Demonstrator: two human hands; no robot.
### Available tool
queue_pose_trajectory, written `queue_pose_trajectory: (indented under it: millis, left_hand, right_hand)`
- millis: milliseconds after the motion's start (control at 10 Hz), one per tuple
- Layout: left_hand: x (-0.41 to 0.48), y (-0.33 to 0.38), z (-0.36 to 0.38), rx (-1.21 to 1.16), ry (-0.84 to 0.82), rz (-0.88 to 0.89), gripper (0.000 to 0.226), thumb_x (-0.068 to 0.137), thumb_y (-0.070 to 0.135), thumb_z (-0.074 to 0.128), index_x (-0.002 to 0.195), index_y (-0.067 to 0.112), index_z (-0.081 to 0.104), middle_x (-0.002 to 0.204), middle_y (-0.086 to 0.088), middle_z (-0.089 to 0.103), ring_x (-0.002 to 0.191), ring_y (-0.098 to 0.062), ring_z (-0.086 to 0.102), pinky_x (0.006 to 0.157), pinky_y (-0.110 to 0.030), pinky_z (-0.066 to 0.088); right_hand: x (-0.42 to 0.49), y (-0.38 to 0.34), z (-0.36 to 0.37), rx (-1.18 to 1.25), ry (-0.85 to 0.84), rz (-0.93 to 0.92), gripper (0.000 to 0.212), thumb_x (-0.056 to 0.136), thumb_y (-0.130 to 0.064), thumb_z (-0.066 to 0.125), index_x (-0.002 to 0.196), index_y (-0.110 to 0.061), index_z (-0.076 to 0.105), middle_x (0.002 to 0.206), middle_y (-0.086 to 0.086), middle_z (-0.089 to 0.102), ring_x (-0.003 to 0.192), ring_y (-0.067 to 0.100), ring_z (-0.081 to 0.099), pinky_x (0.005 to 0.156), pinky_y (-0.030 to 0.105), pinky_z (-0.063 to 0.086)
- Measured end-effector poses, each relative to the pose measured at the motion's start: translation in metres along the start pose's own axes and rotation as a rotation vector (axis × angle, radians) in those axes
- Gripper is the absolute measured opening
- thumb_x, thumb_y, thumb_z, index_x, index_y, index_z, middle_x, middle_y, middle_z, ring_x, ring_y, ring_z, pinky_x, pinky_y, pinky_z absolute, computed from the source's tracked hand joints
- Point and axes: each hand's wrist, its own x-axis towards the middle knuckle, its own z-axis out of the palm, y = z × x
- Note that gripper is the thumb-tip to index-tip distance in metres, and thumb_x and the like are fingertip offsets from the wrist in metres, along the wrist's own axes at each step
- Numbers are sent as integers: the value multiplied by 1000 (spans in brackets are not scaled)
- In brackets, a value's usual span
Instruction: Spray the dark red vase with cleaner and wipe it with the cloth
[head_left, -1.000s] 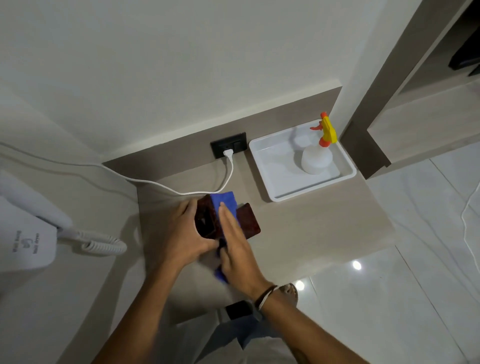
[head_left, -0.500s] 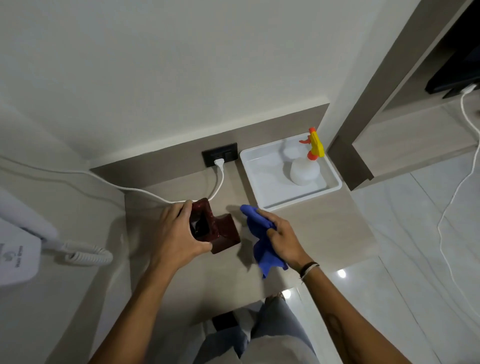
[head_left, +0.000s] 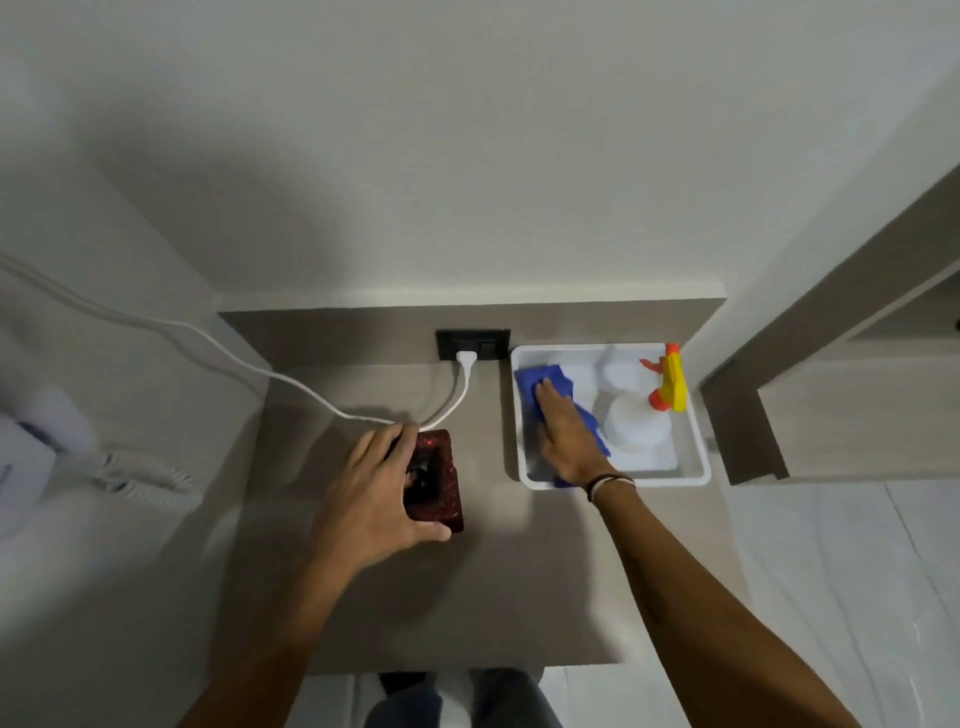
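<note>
The dark red vase (head_left: 441, 480) stands upright on the wooden shelf (head_left: 467, 597), seen from above with its rectangular mouth showing. My left hand (head_left: 371, 493) wraps around its left side, thumb at the near corner. The blue cloth (head_left: 543, 382) lies inside the white tray (head_left: 693, 452) at the right. My right hand (head_left: 563, 436) rests flat on the cloth with its fingers stretched out. A white spray bottle (head_left: 636, 428) with a yellow and orange trigger head stands in the same tray, just right of my hand.
A black wall socket (head_left: 472, 343) with a white plug and cable (head_left: 260, 366) sits behind the vase. A white wall phone with a coiled cord (head_left: 140, 480) hangs at the left. A wooden partition (head_left: 748, 426) borders the tray's right side. Tiled floor lies below.
My right hand carried the blue cloth away from the vase and into the white tray, where it now lies flat. The vase went from tilted to upright under my left hand.
</note>
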Motion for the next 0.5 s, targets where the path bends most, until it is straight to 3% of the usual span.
queue_pose_trajectory:
  millis: [100,200,300,400,500]
  left_hand:
    - [-3,-5,8,-16,1,9,149,55,105,58,171,19,23,175,0,27,165,-25,19,134,-46,23]
    - [-7,-7,12,-51,40,18,144,62,109,44,172,20,20,181,1,18,169,-19,3,136,-44,11]
    - [-10,-3,8,-96,80,52,137,65,99,56,172,19,22,180,7,13,163,-1,-13,132,-34,3]
    - [-9,4,-1,-132,87,67,135,65,92,57,172,17,21,176,15,7,150,16,-32,129,-28,-5]
    - [-14,3,2,-55,69,106,136,67,95,53,173,18,15,182,7,2,158,2,-27,130,-31,-13]
  right_hand:
    - [13,30,37,-212,-129,-13,62,115,-35,31,168,-7,14,179,12,8,166,31,1,134,54,-1]
    - [22,53,53,-201,-92,39,89,104,-72,3,169,-12,17,179,10,6,166,38,1,132,62,11]
    - [5,26,40,-136,-100,110,87,104,-72,18,170,-14,11,179,10,2,165,40,-2,133,57,8]
    - [-19,-9,25,-150,-18,36,85,106,-65,29,169,-15,3,179,9,-3,165,32,-8,134,47,3]
    - [-32,-23,27,-201,15,-38,102,92,-83,4,169,-16,1,179,9,-3,166,31,-8,135,50,7]
